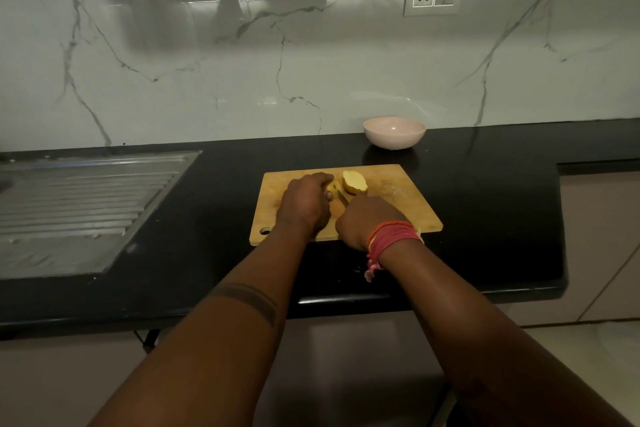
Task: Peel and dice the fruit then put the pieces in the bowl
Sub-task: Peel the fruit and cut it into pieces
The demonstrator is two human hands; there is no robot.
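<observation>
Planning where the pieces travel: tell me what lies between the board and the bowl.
Nothing: in the head view only a bare strip of black counter separates the board from the bowl.

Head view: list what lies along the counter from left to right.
Steel drainboard → wooden cutting board, where the left hand holds fruit beside the cut fruit half and the right hand grips a knife → bare black counter. The pink bowl sits behind the board.

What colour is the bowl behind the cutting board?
Pale pink round bowl, seen best in the head view.
</observation>
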